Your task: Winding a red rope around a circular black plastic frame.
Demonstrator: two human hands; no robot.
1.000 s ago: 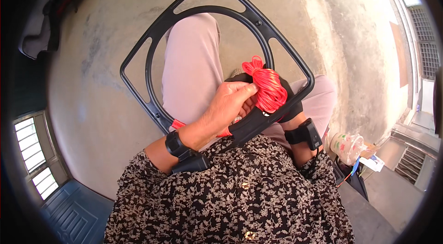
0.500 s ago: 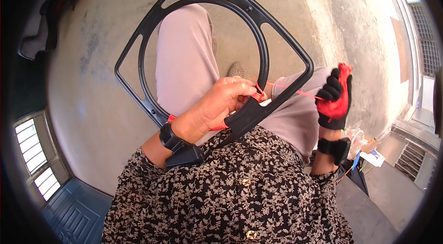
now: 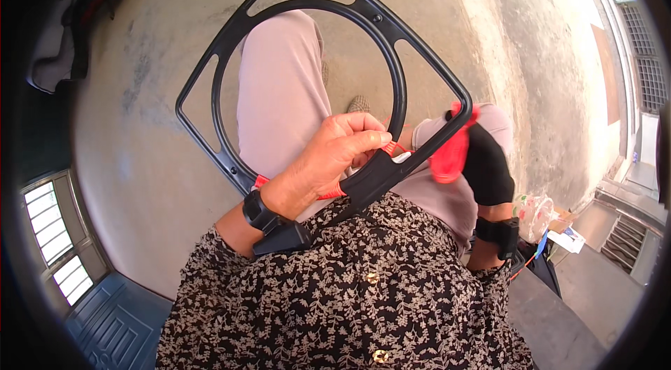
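Seated person, looking down over lap; black plastic frame (image 3: 293, 27), squarish with rounded corners and a large round opening, rested across the thighs, its near corner against the floral blouse (image 3: 349, 300); the knee in pale trousers (image 3: 279, 90) showed through the ring.

Left hand (image 3: 328, 160) lay on the frame's near corner, grip closed, fingers curled and pinching a red cord (image 3: 391, 148) against the black rim; a loop of the same cord showed under the wrist at the frame's near left edge; black band (image 3: 260, 212) on the left wrist.

Right hand (image 3: 482, 164) in a black glove, held just beyond the frame's right edge, grip closed around a bundle of red cord (image 3: 451, 153); black strap (image 3: 498, 233) on that wrist as well.

Floor (image 3: 154, 125): bare concrete, grey, mottled and stained; strong sun bleached the strip on the right; shade on the left. Dark clothing or gear (image 3: 66, 41) heaped at the far left edge of the floor. Blue panelled door (image 3: 119, 321) and barred window (image 3: 52, 230) at lower left. By the person's right side: a clear plastic bag (image 3: 535, 212) and small clutter on the ground, contents too small to tell; a step and a louvred grille (image 3: 625, 240) beyond.
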